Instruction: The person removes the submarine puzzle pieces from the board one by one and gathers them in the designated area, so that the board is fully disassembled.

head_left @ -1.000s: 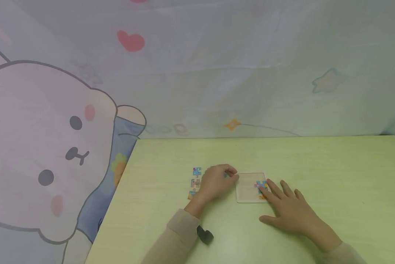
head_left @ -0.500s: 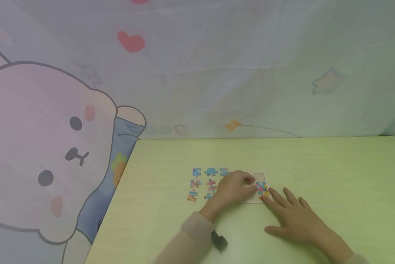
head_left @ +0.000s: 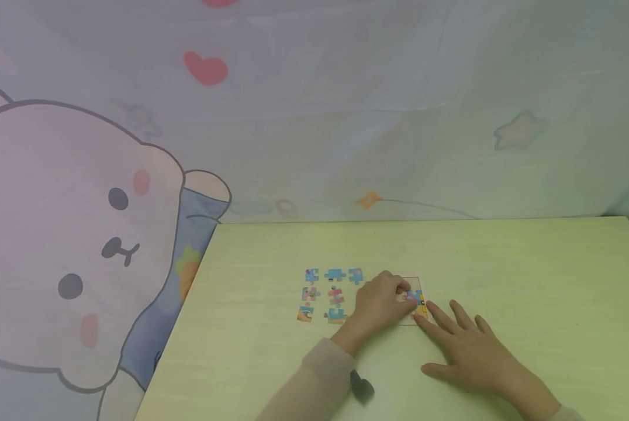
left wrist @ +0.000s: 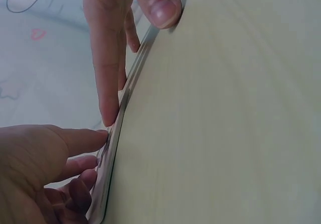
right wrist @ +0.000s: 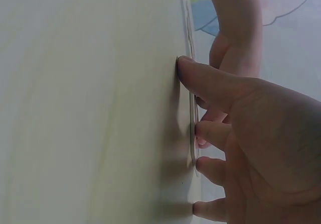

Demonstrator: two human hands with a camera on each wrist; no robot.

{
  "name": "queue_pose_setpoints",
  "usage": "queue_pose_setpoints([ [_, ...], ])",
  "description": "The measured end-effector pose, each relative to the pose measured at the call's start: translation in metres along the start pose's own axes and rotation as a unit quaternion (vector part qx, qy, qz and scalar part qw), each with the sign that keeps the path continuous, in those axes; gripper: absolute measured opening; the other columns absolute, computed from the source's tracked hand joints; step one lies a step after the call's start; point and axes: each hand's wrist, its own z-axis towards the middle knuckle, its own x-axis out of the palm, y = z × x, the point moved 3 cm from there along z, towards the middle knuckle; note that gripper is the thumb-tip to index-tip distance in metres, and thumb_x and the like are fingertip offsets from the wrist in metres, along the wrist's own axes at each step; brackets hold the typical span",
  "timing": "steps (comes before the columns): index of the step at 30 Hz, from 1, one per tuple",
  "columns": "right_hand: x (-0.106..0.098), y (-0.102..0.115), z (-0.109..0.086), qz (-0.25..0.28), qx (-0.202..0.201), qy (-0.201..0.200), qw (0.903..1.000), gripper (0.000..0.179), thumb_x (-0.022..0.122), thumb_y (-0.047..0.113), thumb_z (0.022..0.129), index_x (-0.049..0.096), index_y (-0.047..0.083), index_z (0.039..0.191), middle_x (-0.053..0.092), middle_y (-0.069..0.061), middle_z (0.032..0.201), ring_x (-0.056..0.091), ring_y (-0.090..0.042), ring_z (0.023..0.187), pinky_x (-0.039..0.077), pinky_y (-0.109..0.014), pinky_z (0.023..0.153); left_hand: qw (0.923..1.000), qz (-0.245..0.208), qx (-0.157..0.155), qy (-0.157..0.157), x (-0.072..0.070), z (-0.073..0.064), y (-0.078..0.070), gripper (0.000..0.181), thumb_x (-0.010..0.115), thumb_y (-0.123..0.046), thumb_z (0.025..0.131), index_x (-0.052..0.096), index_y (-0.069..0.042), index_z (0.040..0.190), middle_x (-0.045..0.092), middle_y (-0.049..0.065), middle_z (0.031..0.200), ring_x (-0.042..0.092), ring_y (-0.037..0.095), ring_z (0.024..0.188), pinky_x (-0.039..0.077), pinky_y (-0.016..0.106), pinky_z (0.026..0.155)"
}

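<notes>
In the head view my left hand reaches over the wooden puzzle board, hiding its left part. Its thumb and curled index finger pinch a blue and pink puzzle piece by the board's right side. Below that lies a yellow-orange puzzle piece. My right hand is spread flat, its index fingertip at the board's lower right corner, its thumb out on the table. The left wrist view has the left hand low at the board's edge; in the right wrist view, fingertips of the right hand touch down along that edge.
Left of the board, loose puzzle pieces lie in rows on the pale yellow-green table. Part of these rows is behind the left hand and forearm. A printed cloth backdrop rises along the table's far edge, with a cartoon figure at left.
My left hand has moved right from the loose pieces to the board's pieces, uncovering more of the rows. The right hand has shifted slightly right and down, its index fingertip leaving the blue and pink piece.
</notes>
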Motion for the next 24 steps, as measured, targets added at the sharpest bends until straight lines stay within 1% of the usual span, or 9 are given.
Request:
queue_pose_setpoints([
  [5,0.0003,-0.0002,0.0001,-0.003,0.002,-0.001,1.0000,0.083,0.066,0.070,0.089,0.047,0.025,0.157,0.037,-0.009,0.165,0.033,-0.055,0.144,0.035,-0.080,0.097,0.9999,-0.006,-0.007,0.004,0.0006,-0.0008,-0.0012,0.029,0.079,-0.041,0.088,0.077,-0.025,0.112,0.061,-0.014,0.096,0.061,0.006,0.083,0.047,0.028,0.072],
  [13,0.0022,-0.0018,0.0002,-0.001,0.002,-0.002,1.0000,0.083,0.065,0.070,0.090,0.047,0.026,0.157,0.036,-0.009,0.165,0.032,-0.055,0.145,0.034,-0.080,0.097,0.9997,-0.025,-0.003,-0.001,0.0029,-0.0004,-0.0009,0.025,0.080,-0.040,0.090,0.072,-0.027,0.109,0.062,-0.016,0.099,0.062,0.006,0.085,0.048,0.030,0.077],
  [18,0.0016,-0.0011,0.0001,0.003,0.004,-0.004,1.0000,0.083,0.065,0.070,0.090,0.048,0.026,0.157,0.037,-0.009,0.165,0.032,-0.055,0.145,0.034,-0.081,0.097,0.9995,-0.032,0.007,-0.006,0.0038,-0.0008,-0.0005,0.025,0.081,-0.039,0.090,0.071,-0.027,0.110,0.063,-0.017,0.097,0.061,0.003,0.084,0.047,0.029,0.075],
  [24,0.0017,-0.0010,0.0000,0.005,0.003,-0.004,1.0000,0.082,0.066,0.070,0.090,0.048,0.026,0.157,0.037,-0.009,0.165,0.032,-0.055,0.145,0.034,-0.081,0.097,0.9987,-0.040,0.030,-0.012,0.0027,-0.0025,-0.0005,0.022,0.081,-0.034,0.090,0.071,-0.026,0.108,0.064,-0.020,0.091,0.058,-0.002,0.078,0.045,0.025,0.069],
])
